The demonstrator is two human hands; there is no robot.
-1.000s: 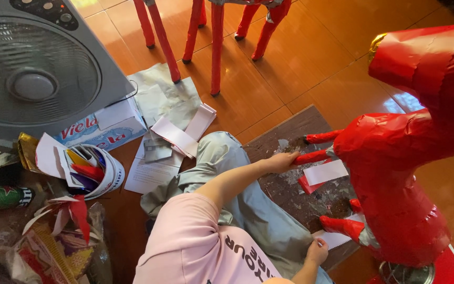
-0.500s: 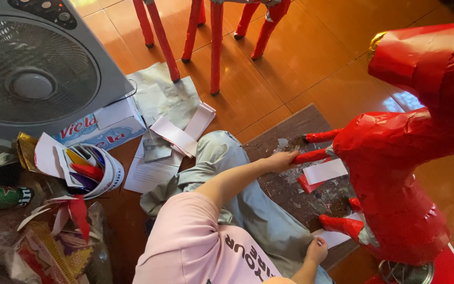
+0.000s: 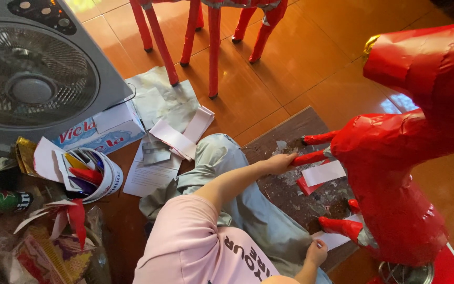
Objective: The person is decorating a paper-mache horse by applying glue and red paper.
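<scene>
Outstretched, left hand (image 3: 281,162) on red figure's leg (image 3: 311,157).

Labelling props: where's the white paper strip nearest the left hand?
In the head view, right of centre: the white paper strip lies on the dark board, just right of the left hand, against the red paper figure.

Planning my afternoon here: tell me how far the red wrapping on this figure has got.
Done: the figure's body looks wrapped in red. In hand: the left hand grips the tip of a red leg; the right hand rests at a white strip. Left, probably: a second white strip lies loose on the board.
</scene>
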